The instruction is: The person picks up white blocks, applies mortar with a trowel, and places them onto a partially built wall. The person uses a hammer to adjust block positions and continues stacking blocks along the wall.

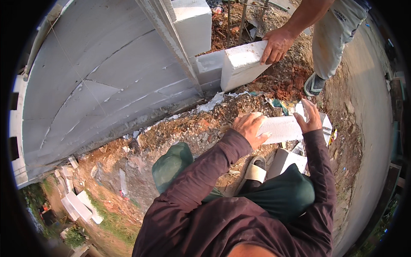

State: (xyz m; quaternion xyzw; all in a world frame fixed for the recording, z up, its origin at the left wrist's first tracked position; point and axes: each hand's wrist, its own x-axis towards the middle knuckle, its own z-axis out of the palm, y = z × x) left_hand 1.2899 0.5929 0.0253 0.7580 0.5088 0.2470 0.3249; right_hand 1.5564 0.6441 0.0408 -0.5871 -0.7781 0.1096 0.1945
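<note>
A white lightweight concrete block [280, 129] lies crosswise between my two hands, above the rubble. My left hand [249, 127] grips its left end, thumb along the near face. At the other end my right hand [311, 117] clasps it, fingers pointing away from me. Farther off, a co-worker's hand [276, 46] rests on the top edge of a second white block [243, 64], which stands tilted by the wall's end. Another cut block [287, 162] sits on the ground beside my sandal [256, 171].
A grey block wall [107, 85] fills the left, with an upright post [173, 38] near its end. Thin steel rods [243, 21] rise beyond. The co-worker's sandalled foot [314, 85] stands at right. White offcuts [79, 206] lie lower left; a concrete road [368, 120] runs along the right.
</note>
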